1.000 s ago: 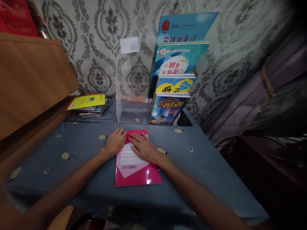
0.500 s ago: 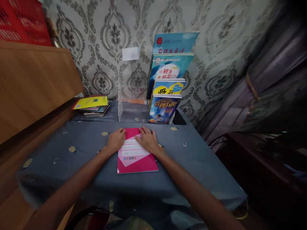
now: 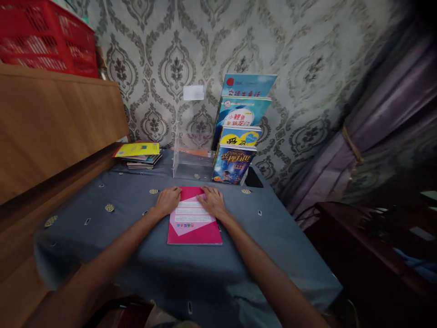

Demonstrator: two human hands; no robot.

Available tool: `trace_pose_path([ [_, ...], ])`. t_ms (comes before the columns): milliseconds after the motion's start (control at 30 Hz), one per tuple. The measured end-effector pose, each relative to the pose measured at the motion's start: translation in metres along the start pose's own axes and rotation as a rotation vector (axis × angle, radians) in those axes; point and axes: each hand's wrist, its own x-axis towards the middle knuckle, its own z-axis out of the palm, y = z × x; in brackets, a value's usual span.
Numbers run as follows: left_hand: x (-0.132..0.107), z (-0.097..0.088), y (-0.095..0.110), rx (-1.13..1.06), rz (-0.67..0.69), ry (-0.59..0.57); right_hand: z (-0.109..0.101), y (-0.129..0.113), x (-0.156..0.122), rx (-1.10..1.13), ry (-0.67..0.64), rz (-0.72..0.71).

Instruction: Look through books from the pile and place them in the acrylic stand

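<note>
A pink book point(image 3: 196, 234) with a pale printed panel lies flat on the blue-grey tablecloth. My left hand point(image 3: 168, 201) rests at its upper left edge, fingertips reaching onto the cover and thumb hidden. At the upper right, my right hand point(image 3: 212, 200) lies over the corner, fingers stretched out and thumb apart on the cover. Behind the book stands a clear acrylic rack point(image 3: 193, 171) with a white label point(image 3: 193, 92). Its right side holds several upright books in steps, with a dark blue book point(image 3: 232, 168) in front.
Several books lie stacked at the back left, topped by a yellow book point(image 3: 138, 149). A black flat object point(image 3: 254, 177) lies right of the rack. A wooden cabinet point(image 3: 61, 127) carrying a red basket point(image 3: 77, 43) borders the left side. Purple curtains point(image 3: 368, 118) hang at right.
My view has shifted, so more of the red basket shows and the scene sits lower. Both hands stay at the same places on the pink book.
</note>
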Motion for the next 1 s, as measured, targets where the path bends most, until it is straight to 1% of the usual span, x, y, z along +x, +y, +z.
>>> trace_pose_path([
  [200, 0.001, -0.001, 0.0, 0.002, 0.052, -0.002, -0.004, 0.002, 0.0, 0.03, -0.015, -0.01],
  [267, 0.004, 0.001, -0.002, -0.005, 0.1, -0.022, -0.004, 0.003, 0.0, 0.035, -0.013, -0.015],
  [400, 0.016, 0.009, -0.01, -0.064, 0.242, -0.097, -0.004, 0.006, 0.002, 0.033, -0.002, -0.036],
  [500, 0.026, 0.013, -0.015, -0.123, 0.337, -0.133, -0.003, 0.007, 0.005, 0.055, -0.015, -0.015],
  [600, 0.032, 0.012, -0.013, -0.164, 0.375, -0.152, -0.003, 0.009, 0.007, 0.089, -0.027, -0.015],
  [700, 0.036, 0.007, -0.004, -0.146, 0.343, -0.122, -0.001, 0.012, 0.006, 0.112, -0.027, -0.025],
  [800, 0.043, 0.006, 0.014, -0.098, 0.236, -0.074, 0.0, 0.014, 0.004, 0.127, -0.02, -0.026],
  [900, 0.052, 0.013, 0.033, -0.037, 0.106, -0.037, -0.001, 0.016, 0.003, 0.13, 0.006, 0.005],
  [1000, 0.06, 0.022, 0.047, -0.009, 0.05, -0.024, -0.003, 0.017, 0.002, 0.125, 0.017, 0.078],
])
